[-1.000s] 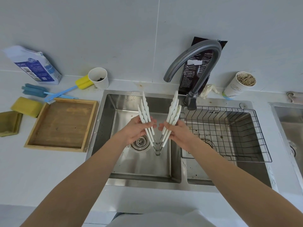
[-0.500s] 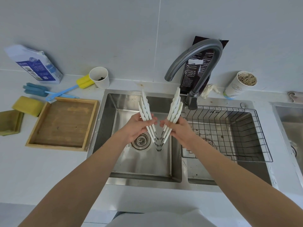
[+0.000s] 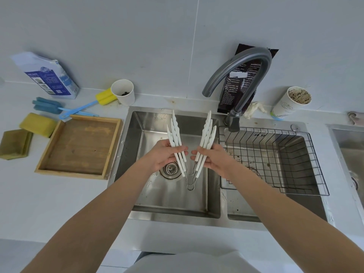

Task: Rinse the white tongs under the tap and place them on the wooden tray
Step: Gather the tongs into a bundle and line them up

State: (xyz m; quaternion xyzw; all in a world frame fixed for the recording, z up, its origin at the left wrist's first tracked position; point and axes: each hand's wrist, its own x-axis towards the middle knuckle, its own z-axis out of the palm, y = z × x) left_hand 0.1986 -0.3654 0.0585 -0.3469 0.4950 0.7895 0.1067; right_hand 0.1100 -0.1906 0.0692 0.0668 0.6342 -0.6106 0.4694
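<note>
White plastic tongs (image 3: pixel 207 131) splayed over steel sink basin (image 3: pixel 173 201), mid-frame.
Gripped in curled fingers of left hand (image 3: pixel 166 155), right hand (image 3: pixel 213 159).

Dark printed foil packet (image 3: pixel 234 89) behind the curved grey metal tap (image 3: pixel 246 54): partly covered by the spout, print too small to read. White plastic tongs (image 3: pixel 206 133), in front of the tap: mid-lengths hidden under fingers (image 3: pixel 182 148) of left hand (image 3: pixel 165 156) and right hand (image 3: pixel 216 160). Second steel basin (image 3: pixel 346 142), right of tap: cut by frame edge.
</note>
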